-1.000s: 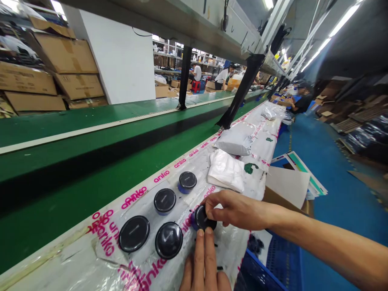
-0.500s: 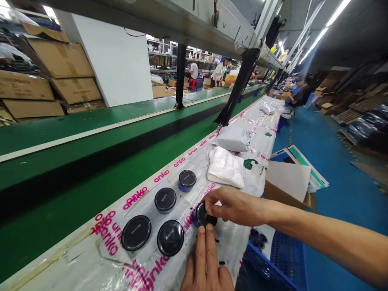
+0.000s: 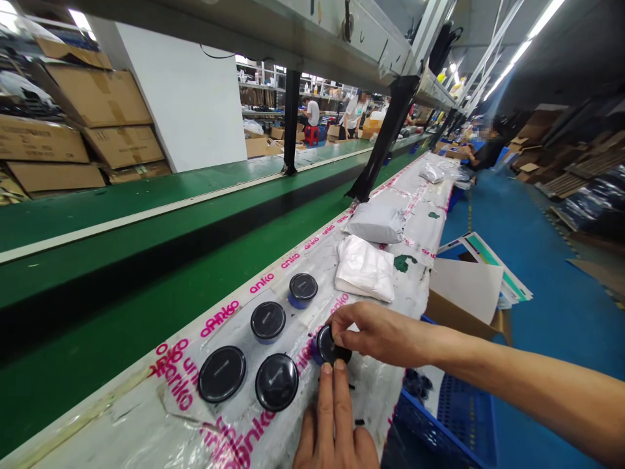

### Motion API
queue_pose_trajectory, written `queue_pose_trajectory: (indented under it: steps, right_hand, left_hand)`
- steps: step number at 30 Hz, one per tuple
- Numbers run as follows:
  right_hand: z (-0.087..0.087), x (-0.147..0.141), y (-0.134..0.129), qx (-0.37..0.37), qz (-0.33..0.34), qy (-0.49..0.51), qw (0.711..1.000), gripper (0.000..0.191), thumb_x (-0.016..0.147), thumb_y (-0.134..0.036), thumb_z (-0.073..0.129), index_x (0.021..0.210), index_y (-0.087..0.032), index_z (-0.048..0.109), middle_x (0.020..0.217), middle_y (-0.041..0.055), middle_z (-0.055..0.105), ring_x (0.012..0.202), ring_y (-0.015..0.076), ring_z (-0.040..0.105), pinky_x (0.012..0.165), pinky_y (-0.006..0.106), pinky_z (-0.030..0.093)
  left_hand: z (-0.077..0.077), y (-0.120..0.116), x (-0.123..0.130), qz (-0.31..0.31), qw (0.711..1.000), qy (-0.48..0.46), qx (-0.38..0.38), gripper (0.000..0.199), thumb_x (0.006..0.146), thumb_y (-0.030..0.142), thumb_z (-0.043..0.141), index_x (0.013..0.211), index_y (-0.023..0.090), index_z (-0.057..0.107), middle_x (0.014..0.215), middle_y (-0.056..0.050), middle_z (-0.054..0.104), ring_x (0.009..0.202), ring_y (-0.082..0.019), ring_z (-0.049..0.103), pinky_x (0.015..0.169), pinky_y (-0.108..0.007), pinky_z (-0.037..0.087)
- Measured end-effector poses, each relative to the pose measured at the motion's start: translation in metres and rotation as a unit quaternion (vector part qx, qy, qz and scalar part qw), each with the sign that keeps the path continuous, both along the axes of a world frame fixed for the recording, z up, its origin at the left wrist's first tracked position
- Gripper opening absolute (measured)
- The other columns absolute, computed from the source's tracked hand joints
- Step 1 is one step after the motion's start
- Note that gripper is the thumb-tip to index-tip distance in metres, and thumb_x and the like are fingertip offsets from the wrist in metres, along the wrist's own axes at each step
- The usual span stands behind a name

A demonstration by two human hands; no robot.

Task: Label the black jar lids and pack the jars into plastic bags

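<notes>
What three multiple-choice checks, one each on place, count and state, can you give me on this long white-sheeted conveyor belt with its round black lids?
1. Where is the white plastic packet relative to the lids?
A) Inside a cardboard carton
B) Farther along the belt
C) On the blue floor

2. How many round black lids show on the belt?
A) Three
B) Seven
C) Five

3. What is the bare right hand doing?
A) Gripping a round black lid
B) Resting on a carton
C) Lifting the packet

1: B, it lies beyond them on the belt.
2: C, four sit apart and one is in hand.
3: A, its fingers close on that lid.
</notes>
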State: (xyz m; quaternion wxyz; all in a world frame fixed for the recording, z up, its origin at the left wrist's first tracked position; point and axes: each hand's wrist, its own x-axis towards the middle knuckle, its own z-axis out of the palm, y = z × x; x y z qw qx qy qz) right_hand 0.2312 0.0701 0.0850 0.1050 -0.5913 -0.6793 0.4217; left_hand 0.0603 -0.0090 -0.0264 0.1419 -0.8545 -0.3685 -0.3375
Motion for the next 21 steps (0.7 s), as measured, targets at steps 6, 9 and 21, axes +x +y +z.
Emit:
queue_pose_trajectory:
  steps: [6,9,21]
  right_hand:
    - [-0.0051,0.0010,-0.0010,0.015,0.000,-0.009,1.000,0.011,0.083,-0.016,0.054,0.081,-0.017,0.065,0.082,0.0021,0.070,0.076,0.0164,0.060,0.069,0.025,0.043]
    - [-0.0050,0.0004,-0.0013,0.017,-0.003,-0.015,1.000,0.011,0.084,-0.017,0.054,0.082,-0.017,0.065,0.083,0.0024,0.071,0.076,0.0170,0.060,0.068,0.026,0.043]
    - [-0.0053,-0.0005,-0.0018,0.029,-0.008,-0.020,0.999,0.011,0.084,-0.014,0.054,0.080,-0.017,0.064,0.080,0.0017,0.070,0.073,0.0157,0.059,0.067,0.025,0.042]
  left_hand:
    - [-0.0019,0.0003,0.0018,0.007,1.000,-0.012,0.014,0.026,0.074,-0.002,0.042,0.062,0.020,0.046,0.125,-0.009,0.071,0.114,-0.023,0.069,0.072,-0.030,0.055]
    - [-0.0039,-0.0001,0.0015,0.010,1.000,-0.011,0.013,0.026,0.074,-0.003,0.043,0.064,0.020,0.050,0.128,-0.008,0.070,0.115,-0.022,0.068,0.072,-0.030,0.055]
    - [0.0007,0.0021,-0.0003,0.000,1.000,-0.006,0.011,0.026,0.071,-0.004,0.044,0.063,0.021,0.046,0.125,-0.008,0.071,0.112,-0.021,0.070,0.070,-0.028,0.054]
